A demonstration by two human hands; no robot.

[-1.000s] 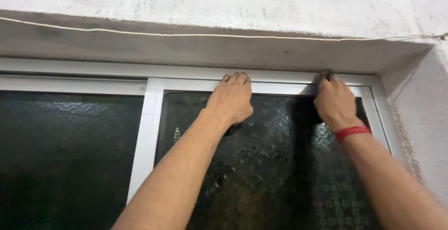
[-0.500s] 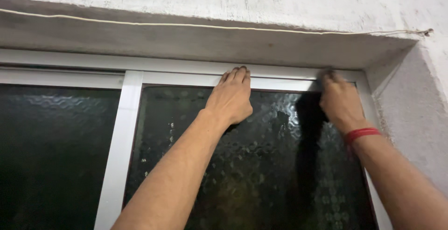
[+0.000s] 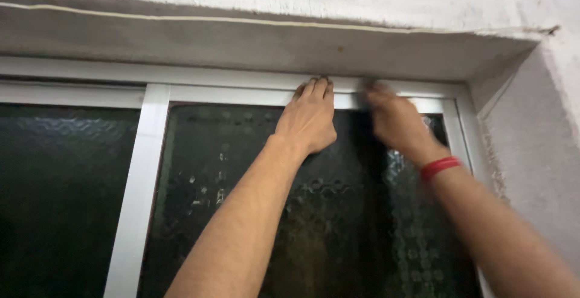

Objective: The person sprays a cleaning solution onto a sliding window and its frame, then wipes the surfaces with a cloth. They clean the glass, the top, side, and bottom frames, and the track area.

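Observation:
My left hand (image 3: 309,123) lies flat on the right sash of a sliding window, fingertips on its white top rail (image 3: 229,95), holding nothing. My right hand (image 3: 393,123), blurred, is just to its right on the same rail, closed on what looks like a dark cloth (image 3: 370,87) at the fingertips. A red band (image 3: 440,168) circles that wrist. Below both hands is dark patterned glass (image 3: 229,171).
A white vertical frame bar (image 3: 136,183) divides the right pane from a second dark pane (image 3: 54,189) on the left. A grey concrete lintel (image 3: 241,47) overhangs the window, with a thin pale cord (image 3: 181,19) along its edge. A rough plastered wall (image 3: 531,141) closes the right side.
My right hand has slid left along the top rail from the window's right corner to beside my left hand. The left hand has stayed on the rail. The view has shifted slightly.

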